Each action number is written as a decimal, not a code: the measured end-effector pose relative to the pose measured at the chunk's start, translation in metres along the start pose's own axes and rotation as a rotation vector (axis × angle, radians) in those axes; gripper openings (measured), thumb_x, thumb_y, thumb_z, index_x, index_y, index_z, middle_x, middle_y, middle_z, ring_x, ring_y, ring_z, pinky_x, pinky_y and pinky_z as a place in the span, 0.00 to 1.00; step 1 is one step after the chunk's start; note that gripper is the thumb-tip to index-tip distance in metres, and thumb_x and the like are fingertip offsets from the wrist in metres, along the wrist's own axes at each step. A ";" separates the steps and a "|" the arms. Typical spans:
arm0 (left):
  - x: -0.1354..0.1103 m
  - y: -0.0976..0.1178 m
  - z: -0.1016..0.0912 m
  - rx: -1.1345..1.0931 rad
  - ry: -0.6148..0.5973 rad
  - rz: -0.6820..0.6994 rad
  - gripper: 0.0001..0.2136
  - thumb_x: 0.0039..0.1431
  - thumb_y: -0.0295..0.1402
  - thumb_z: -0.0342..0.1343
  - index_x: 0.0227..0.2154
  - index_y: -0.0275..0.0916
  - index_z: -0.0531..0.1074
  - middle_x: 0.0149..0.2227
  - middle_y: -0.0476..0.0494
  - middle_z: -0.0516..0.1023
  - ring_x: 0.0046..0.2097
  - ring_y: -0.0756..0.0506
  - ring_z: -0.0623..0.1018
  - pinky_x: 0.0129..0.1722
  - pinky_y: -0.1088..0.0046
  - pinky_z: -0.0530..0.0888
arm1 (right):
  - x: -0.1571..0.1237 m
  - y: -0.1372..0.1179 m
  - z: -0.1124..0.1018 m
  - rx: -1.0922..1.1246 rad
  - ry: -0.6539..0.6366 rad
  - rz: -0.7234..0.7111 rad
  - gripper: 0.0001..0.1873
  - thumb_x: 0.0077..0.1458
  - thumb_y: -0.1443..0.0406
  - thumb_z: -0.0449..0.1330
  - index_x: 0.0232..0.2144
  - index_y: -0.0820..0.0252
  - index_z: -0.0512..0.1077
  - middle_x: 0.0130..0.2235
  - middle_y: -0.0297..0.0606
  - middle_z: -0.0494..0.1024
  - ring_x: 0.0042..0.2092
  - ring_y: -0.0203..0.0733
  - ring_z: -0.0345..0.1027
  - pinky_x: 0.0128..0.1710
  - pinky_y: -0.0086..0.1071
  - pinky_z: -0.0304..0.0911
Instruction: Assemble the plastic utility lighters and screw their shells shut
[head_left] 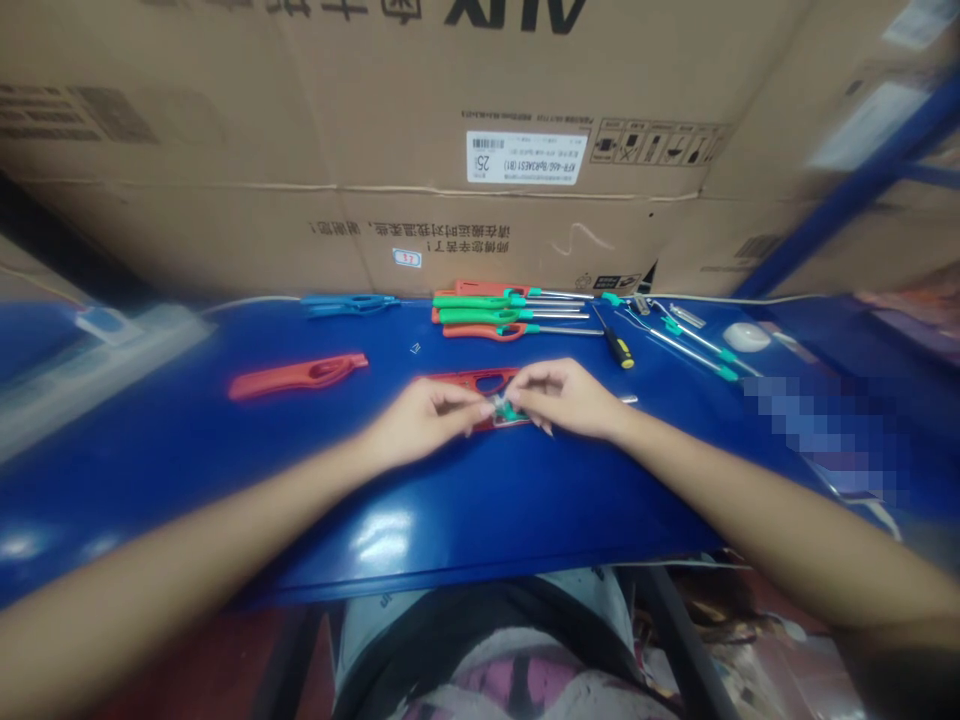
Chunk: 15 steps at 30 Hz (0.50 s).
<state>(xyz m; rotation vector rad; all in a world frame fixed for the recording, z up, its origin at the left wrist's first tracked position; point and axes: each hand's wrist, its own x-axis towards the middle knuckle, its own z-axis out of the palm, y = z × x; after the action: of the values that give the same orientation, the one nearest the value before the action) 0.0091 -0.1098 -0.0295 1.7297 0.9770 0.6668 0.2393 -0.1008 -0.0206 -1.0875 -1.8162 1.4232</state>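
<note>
Both hands meet over the middle of the blue table. The thumb and fingers of my left hand [420, 422] pinch a small whitish and green part [510, 411]. From the other side, my right hand [568, 398] closes its fingertips on the same part. Just beneath and behind the fingers lies a red lighter casing [457, 379], partly covered by the hands. A metal tip [627, 400] sticks out past my right hand. Off to the left rests a separate red lighter handle [300, 376]. Exact details of the pinched part are too small to tell.
Several long-nosed lighters [480, 316] in orange and green lie at the back, with a black-and-yellow screwdriver [621, 350] beside them. Blue casings [345, 305] sit further left. Metal rods with green ends [694, 350] and a white round object [746, 337] are right. A cardboard box [360, 140] stands behind.
</note>
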 end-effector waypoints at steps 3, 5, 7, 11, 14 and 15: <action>0.000 -0.003 0.001 0.007 -0.005 0.013 0.16 0.60 0.43 0.61 0.38 0.33 0.82 0.28 0.45 0.80 0.29 0.49 0.74 0.31 0.76 0.69 | 0.001 0.001 0.000 -0.015 0.006 0.024 0.19 0.54 0.52 0.66 0.32 0.64 0.76 0.18 0.28 0.70 0.17 0.29 0.61 0.17 0.24 0.58; 0.000 -0.005 0.001 0.021 0.011 0.035 0.16 0.60 0.44 0.61 0.37 0.33 0.82 0.30 0.44 0.81 0.31 0.48 0.75 0.33 0.75 0.71 | 0.001 0.001 0.000 -0.017 -0.001 0.035 0.19 0.54 0.52 0.66 0.32 0.64 0.76 0.18 0.27 0.70 0.17 0.29 0.61 0.16 0.24 0.57; 0.000 -0.005 0.002 0.064 0.059 0.085 0.16 0.61 0.44 0.61 0.37 0.34 0.83 0.34 0.42 0.81 0.33 0.48 0.76 0.35 0.74 0.71 | 0.001 0.000 0.000 -0.006 0.006 0.038 0.18 0.54 0.52 0.66 0.33 0.64 0.76 0.17 0.27 0.70 0.17 0.28 0.61 0.16 0.24 0.57; -0.002 -0.001 -0.002 0.152 0.130 0.132 0.15 0.60 0.43 0.61 0.39 0.36 0.82 0.37 0.42 0.80 0.34 0.49 0.75 0.34 0.74 0.71 | 0.001 -0.001 -0.001 0.030 0.036 0.027 0.17 0.56 0.54 0.64 0.36 0.64 0.75 0.17 0.25 0.69 0.16 0.29 0.61 0.17 0.24 0.59; -0.005 0.004 -0.009 0.186 0.104 0.040 0.16 0.58 0.45 0.62 0.41 0.36 0.81 0.32 0.45 0.79 0.29 0.50 0.73 0.29 0.75 0.69 | 0.002 -0.001 -0.002 0.027 0.038 0.037 0.15 0.57 0.56 0.63 0.36 0.64 0.75 0.17 0.25 0.70 0.16 0.28 0.61 0.18 0.24 0.60; -0.006 0.006 -0.012 0.209 0.086 0.015 0.16 0.58 0.45 0.62 0.40 0.36 0.80 0.31 0.45 0.79 0.28 0.50 0.72 0.28 0.75 0.68 | 0.002 -0.001 -0.002 0.026 0.038 0.040 0.14 0.58 0.57 0.63 0.35 0.64 0.75 0.17 0.25 0.70 0.16 0.28 0.61 0.18 0.24 0.60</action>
<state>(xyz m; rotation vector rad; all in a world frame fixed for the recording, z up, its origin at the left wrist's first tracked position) -0.0014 -0.1102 -0.0196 1.9041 1.1275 0.6726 0.2400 -0.0982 -0.0196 -1.1358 -1.7543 1.4350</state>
